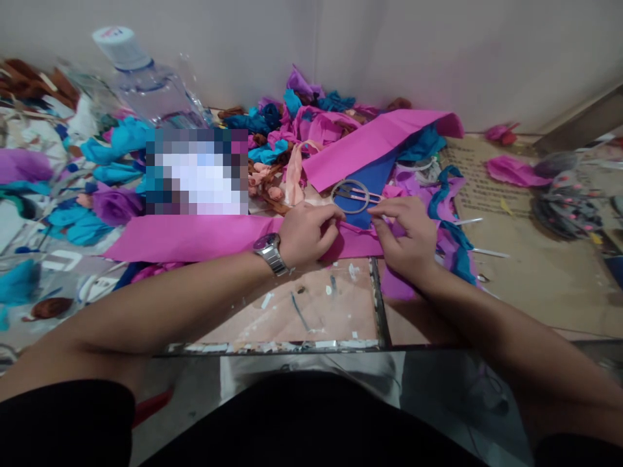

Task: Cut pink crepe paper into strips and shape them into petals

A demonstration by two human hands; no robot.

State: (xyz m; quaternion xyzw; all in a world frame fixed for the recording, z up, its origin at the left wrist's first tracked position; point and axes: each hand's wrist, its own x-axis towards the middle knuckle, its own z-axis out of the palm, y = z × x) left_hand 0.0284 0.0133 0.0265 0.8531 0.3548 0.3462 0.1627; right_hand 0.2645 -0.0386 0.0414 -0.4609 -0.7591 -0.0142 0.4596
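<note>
A long strip of pink crepe paper (204,237) lies along the front of the table, its right part between my hands. My left hand (307,235), with a metal watch on the wrist, is closed with bent fingers on the strip's upper edge. Opposite it, my right hand (407,237) is closed in a pinch at the strip's right end; the fingertips hide what lies between them. Just beyond the hands, a thin grey ring (366,206) rests on blue paper (377,174), with a pinkish wire-like loop beside it.
Behind sits another pink sheet (384,139) among crumpled coloured scraps. A clear bottle (156,97) with a white cap stands at the back left, near a blurred-out patch. Paper flowers (117,202) crowd the left. Cardboard (530,272) and a dark netted bundle (564,204) are at right.
</note>
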